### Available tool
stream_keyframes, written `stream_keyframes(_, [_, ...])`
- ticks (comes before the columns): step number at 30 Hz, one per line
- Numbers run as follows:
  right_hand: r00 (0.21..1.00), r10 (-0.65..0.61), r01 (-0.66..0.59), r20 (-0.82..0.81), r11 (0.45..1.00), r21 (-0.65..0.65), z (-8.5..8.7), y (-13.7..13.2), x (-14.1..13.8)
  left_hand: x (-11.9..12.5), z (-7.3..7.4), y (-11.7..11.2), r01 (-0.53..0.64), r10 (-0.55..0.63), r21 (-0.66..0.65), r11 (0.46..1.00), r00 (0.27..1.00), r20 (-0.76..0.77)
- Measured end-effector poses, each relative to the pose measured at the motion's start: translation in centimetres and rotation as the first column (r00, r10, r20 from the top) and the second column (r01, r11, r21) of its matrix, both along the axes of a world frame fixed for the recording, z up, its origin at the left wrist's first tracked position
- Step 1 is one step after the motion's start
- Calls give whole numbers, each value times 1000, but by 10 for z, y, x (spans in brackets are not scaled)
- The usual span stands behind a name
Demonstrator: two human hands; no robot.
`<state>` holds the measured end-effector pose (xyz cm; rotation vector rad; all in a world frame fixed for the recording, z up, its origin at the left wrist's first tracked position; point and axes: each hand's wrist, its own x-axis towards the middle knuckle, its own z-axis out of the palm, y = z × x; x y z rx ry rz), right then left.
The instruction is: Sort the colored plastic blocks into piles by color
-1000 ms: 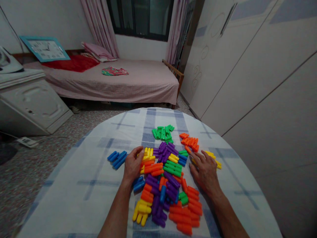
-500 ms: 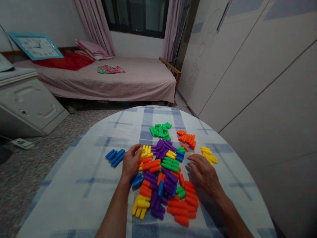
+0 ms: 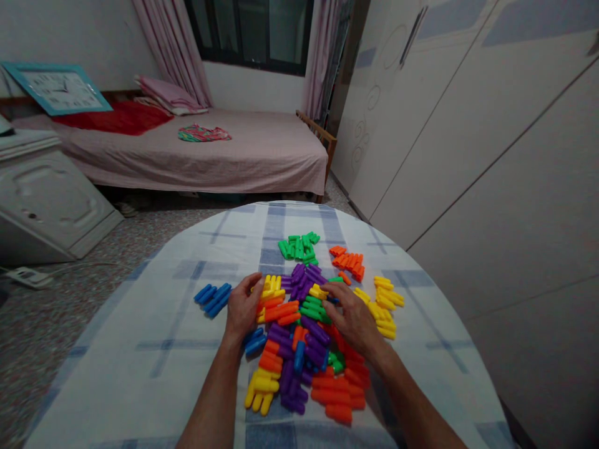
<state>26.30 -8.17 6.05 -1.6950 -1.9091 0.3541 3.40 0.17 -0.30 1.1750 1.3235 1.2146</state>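
Bright plastic peg-like pieces lie in a heap at the middle of the table. My left hand (image 3: 243,307) rests at the heap's left edge, fingers curved and slightly apart, against yellow pieces (image 3: 272,284) and orange pieces (image 3: 281,310). From the right my right hand (image 3: 350,317) reaches over the heap, its fingertips closed on a small yellow piece (image 3: 317,291) above green pieces (image 3: 312,308). Purple pieces (image 3: 304,278) lie just beyond. My right hand covers part of the blue and orange pieces beneath it.
Sorted groups surround the heap: green pegs (image 3: 298,248) at the back, orange pegs (image 3: 349,262) behind right, yellow pegs (image 3: 384,305) at right and blue pegs (image 3: 213,299) at left. A checked cloth (image 3: 178,374) covers the round table. A bed (image 3: 262,156) and wardrobe (image 3: 468,187) stand beyond.
My right hand has moved left from beside the yellow group onto the heap, uncovering more yellow pegs at right. My left hand stays by the heap's left edge. The view has shifted slightly.
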Motion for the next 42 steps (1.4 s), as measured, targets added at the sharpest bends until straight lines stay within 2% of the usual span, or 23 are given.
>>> stream_keyframes(4, [993, 16, -7, 113, 997, -83, -4, 14, -15, 0, 2, 0, 6, -6, 8, 1000, 999, -38])
stream_keyframes(10, [980, -56, 82, 190, 988, -132, -12, 21, -20, 1, 5, -2, -3, 3, 3, 1000, 1000, -14])
stream_keyframes(16, [985, -26, 50, 171, 989, -137, -13, 20, -17, -1, 1, -1, 1, 0, 17, 1000, 998, -59])
stream_keyframes(22, [991, -22, 46, 130, 982, -183, -7, 17, -16, -1, -3, 0, 0, 1, 22, 1000, 1000, -21])
stream_keyframes(28, [1000, 2, -1, 10, 990, -139, -16, 14, -14, -2, -2, 0, 9, -7, 28, 1000, 999, -44])
stream_keyframes(30, [1000, -3, 1, -31, 996, -93, -16, 11, -9, -2, -4, 0, 5, -4, 30, 1000, 999, -32])
stream_keyframes(33, [996, -93, 93, -11, 996, 5, -14, 6, 9, -2, -4, 0, 11, -11, 28, 1000, 1000, -15])
stream_keyframes(36, [978, -180, 171, 103, 981, 96, -12, -2, 35, -1, 1, -1, 3, -2, 15, 1000, 999, -33])
stream_keyframes(42, [923, -188, 138, 336, 976, 167, -20, -22, 84, 1, 6, -2, -13, 13, -16, 1000, 1000, -9])
